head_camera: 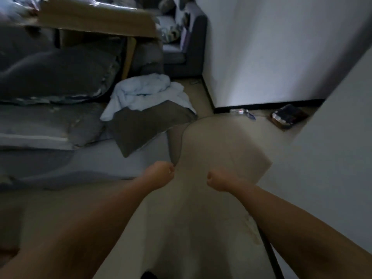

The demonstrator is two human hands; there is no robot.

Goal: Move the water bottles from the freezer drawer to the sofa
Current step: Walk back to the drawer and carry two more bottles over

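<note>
Both my arms reach forward over a beige floor in a dim room. My left hand is curled into a fist with nothing in it. My right hand is curled the same way and holds nothing. A grey sofa fills the left side, its seat edge just left of my left hand. One clear water bottle lies on the floor by the black skirting ahead. No freezer drawer is in view.
Grey cushions and a dark pillow under a light blue blanket lie on the sofa. A cardboard box sits behind. A white wall stands ahead right, a dark flat object at its foot.
</note>
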